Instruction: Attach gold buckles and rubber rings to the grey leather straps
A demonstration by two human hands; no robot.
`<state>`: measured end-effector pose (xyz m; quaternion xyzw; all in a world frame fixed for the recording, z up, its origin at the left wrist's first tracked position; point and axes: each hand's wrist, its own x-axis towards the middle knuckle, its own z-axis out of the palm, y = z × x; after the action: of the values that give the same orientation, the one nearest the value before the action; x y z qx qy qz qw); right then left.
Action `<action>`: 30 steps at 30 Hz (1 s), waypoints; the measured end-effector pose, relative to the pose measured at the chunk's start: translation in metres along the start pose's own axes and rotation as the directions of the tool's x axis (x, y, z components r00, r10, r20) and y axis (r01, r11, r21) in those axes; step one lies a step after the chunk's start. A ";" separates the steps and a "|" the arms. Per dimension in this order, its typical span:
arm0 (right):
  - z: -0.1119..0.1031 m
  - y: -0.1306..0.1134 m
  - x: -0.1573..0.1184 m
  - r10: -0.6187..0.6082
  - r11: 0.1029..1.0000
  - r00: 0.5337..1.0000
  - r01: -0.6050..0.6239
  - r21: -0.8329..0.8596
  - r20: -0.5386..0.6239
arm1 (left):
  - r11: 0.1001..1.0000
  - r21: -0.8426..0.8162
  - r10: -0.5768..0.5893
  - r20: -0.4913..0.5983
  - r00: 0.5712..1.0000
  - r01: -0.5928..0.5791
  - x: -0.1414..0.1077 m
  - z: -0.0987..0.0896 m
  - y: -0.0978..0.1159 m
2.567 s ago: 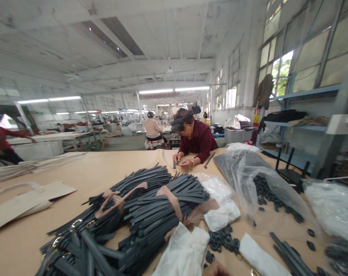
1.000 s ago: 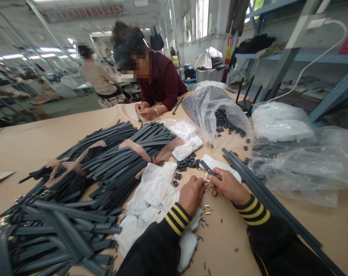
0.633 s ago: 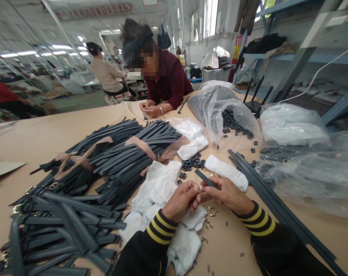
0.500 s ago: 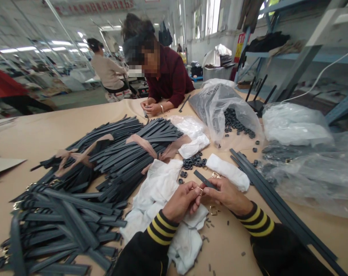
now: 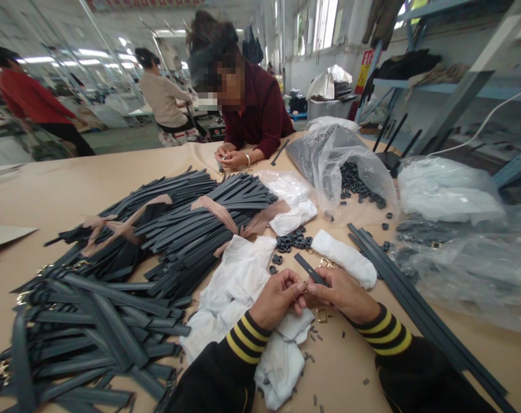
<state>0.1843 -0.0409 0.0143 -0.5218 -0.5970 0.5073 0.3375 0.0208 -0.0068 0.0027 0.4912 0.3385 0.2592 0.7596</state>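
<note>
Both hands meet over the near middle of the table. My right hand (image 5: 345,293) is closed round a short dark strap (image 5: 306,266), which has a small slot and sticks out past the fingers at the upper left. With thumb and fingertips, my left hand (image 5: 279,295) pinches a small gold buckle (image 5: 305,286) against the strap's near end; fingers hide most of it. A loose gold buckle (image 5: 321,315) lies just below the right hand, and another gold buckle (image 5: 326,263) lies above it. Beneath the left hand spreads a crumpled white cloth (image 5: 243,269).
Finished-looking straps with buckles (image 5: 101,332) are heaped at left, behind them tied strap bundles (image 5: 212,201). Dark loops (image 5: 292,241) lie ahead, more inside a plastic bag (image 5: 312,155). Long strips (image 5: 415,298) lie at right. A co-worker (image 5: 260,109) leans over the far side.
The view has shifted slightly. My left fingers have closed further over the gold buckle, which showed more before. The right hand keeps its hold on the strap.
</note>
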 end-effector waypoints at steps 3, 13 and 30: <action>0.002 -0.002 0.002 -0.057 0.987 0.996 0.045 -0.154 -0.072 | 0.997 -0.082 -0.002 -0.058 0.998 -0.002 0.002 0.000 -0.002; 0.007 -0.001 0.003 0.048 0.994 0.986 -0.062 -0.085 -0.158 | 0.998 -0.021 0.056 -0.200 0.978 -0.062 0.001 -0.002 0.006; -0.011 0.001 -0.005 0.029 0.996 0.956 -0.051 0.069 0.291 | 0.950 -0.312 -0.083 -0.231 0.969 0.007 -0.001 -0.006 0.007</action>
<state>0.1954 -0.0427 0.0171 -0.4407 -0.6096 0.6072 0.2558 0.0156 -0.0011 0.0081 0.3236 0.3947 0.3492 0.7859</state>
